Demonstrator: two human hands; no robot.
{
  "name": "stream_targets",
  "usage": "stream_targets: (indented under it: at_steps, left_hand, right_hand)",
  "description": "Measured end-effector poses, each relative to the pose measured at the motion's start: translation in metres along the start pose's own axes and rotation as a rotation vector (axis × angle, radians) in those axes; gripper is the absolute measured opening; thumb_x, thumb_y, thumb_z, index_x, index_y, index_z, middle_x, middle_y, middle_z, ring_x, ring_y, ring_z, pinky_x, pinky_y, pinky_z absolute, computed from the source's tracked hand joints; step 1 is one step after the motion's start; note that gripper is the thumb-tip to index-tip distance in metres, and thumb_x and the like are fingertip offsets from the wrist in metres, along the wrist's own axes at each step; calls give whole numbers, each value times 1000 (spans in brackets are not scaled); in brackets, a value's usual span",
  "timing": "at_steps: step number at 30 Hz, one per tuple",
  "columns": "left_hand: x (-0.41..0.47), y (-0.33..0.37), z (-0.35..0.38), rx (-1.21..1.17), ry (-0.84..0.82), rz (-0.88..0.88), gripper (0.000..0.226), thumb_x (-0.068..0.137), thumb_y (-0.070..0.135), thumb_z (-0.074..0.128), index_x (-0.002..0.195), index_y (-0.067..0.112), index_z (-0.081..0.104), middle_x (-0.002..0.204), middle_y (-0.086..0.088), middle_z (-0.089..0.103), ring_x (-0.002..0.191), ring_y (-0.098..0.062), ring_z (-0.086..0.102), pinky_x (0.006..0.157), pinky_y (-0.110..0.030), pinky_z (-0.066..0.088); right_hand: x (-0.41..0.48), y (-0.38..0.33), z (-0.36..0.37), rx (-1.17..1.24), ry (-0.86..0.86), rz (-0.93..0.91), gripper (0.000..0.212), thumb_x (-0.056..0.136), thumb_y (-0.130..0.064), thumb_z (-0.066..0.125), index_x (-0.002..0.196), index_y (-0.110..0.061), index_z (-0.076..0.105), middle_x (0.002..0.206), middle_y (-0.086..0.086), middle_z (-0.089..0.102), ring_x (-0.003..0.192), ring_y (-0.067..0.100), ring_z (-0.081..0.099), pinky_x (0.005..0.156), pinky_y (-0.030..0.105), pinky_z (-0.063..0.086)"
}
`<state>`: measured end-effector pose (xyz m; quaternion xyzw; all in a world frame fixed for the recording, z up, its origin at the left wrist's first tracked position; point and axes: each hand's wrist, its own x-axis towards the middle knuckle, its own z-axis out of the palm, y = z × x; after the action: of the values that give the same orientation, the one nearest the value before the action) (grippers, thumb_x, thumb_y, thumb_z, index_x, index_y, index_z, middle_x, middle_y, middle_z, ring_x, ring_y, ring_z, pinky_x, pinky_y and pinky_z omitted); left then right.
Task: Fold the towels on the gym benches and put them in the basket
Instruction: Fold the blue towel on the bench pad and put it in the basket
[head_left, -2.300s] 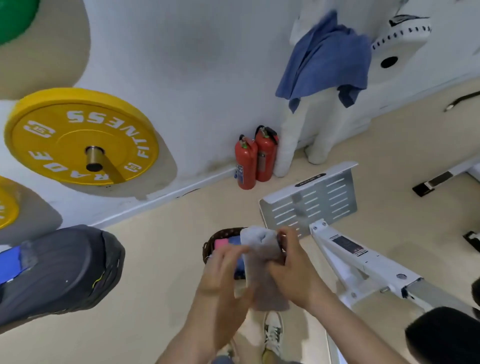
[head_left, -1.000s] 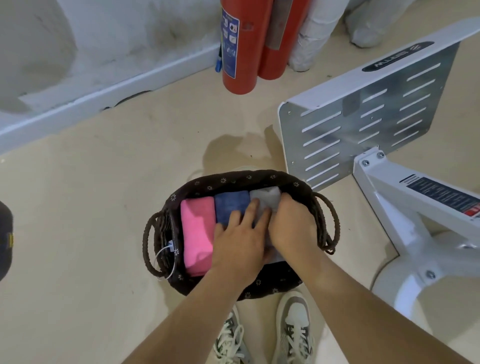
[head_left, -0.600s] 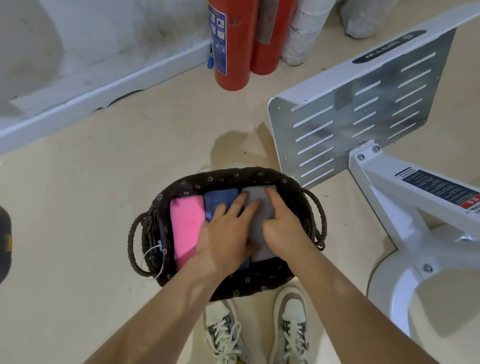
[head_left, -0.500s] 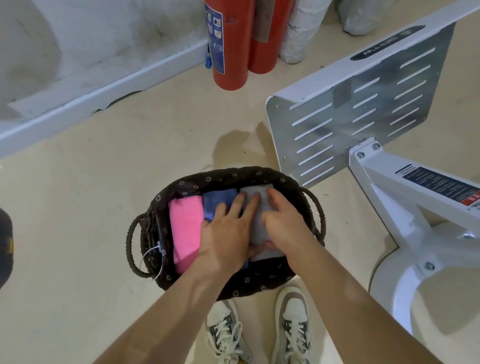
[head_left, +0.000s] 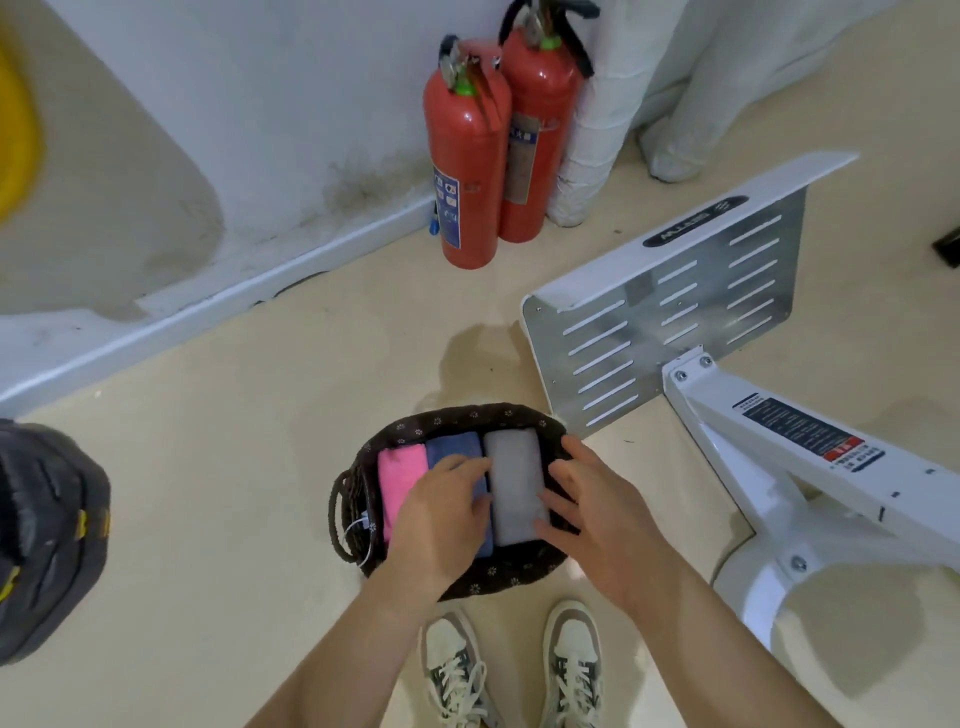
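Entry: you stand over the basket (head_left: 467, 417), which sits on the beige floor, with both hands down at it.

Left hand (head_left: 441, 514): your fingers are straight and loosely spread, and nothing is held. The palm covers the near half of the blue towel (head_left: 453, 448). The fingertips reach the left edge of the grey towel (head_left: 514, 483). Whether they press on the cloth cannot be told.

Right hand (head_left: 602, 519): your fingers are extended and splayed, and nothing is held. The hand hangs over the basket's right rim, with the fingertips at the right edge of the grey towel. Contact is unclear.

Towels: three folded towels lie lengthwise, side by side, inside the basket. The grey towel lies between your two hands. The blue towel is just left of it, mostly under your left hand. The pink towel (head_left: 397, 483) is to the left of your left hand, against the basket's left wall.

Basket: it is dark brown with a small flower pattern on the liner. The rope handle (head_left: 337, 519) is to the left of your left hand, and a white cord (head_left: 358, 530) hangs at it.

Surroundings:
- Beyond your fingertips, two red fire extinguishers (head_left: 467, 156) stand upright against the white wall, touching each other.
- Ahead and to the right of your right hand is a slotted metal plate (head_left: 675, 312) on a white bench frame (head_left: 779, 457). The plate is tilted, and its near corner is just beside the basket's far right rim.
- Below your wrists are two shoes (head_left: 457, 670), with their toes near the basket's near rim.
- Well to the left of your left hand is a dark padded object (head_left: 47, 535) with yellow marks, cut off by the picture's edge.
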<state>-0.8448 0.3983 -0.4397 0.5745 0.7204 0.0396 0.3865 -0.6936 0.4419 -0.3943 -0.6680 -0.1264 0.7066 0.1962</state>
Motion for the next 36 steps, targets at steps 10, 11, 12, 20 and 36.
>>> stream_targets:
  at_steps: [10, 11, 12, 20, 36]
  left_hand:
    - [-128, 142, -226, -467, 334, -16, 44, 83, -5, 49, 96, 32, 69, 100, 21, 64, 85, 1, 54, 87, -15, 44]
    - [-140, 156, -246, -470, 357, 12, 46, 80, -7, 49, 92, 33, 69, 98, 22, 64, 83, 4, 54, 83, -10, 42]
    - [-151, 170, -265, -474, 381, 46, 48, 78, -8, 49, 89, 34, 69, 95, 22, 64, 80, 7, 53, 77, -7, 41]
    - [-200, 281, -354, -484, 377, 337, 33, 87, 5, 55, 86, 33, 72, 90, 21, 69, 86, 6, 60, 79, -17, 48]
    - [-23, 494, -401, 77, 413, 628, 47, 87, 12, 52, 132, 25, 53, 129, 6, 54, 119, -17, 47, 100, -26, 36]
  right_hand:
    - [-244, -114, -11, 83, -74, -237, 23, 96, -21, 54, 113, -15, 66, 107, 10, 72, 98, 25, 69, 83, 37, 52]
    - [-268, -125, -12, 109, -84, -266, 23, 96, -21, 54, 112, -15, 67, 108, 11, 72, 96, 24, 69, 83, 36, 52]
    - [-293, -137, -12, 138, -91, -301, 22, 95, -20, 54, 111, -14, 68, 108, 13, 72, 94, 24, 69, 82, 36, 52]
    - [-413, -225, -42, 309, -88, -573, 23, 96, -17, 53, 114, -13, 67, 112, 12, 70, 99, 22, 67, 74, 32, 55]
    - [-328, -462, -128, 439, -170, -558, 30, 93, -31, 57, 122, -21, 57, 126, 16, 55, 112, 26, 56, 82, 39, 51]
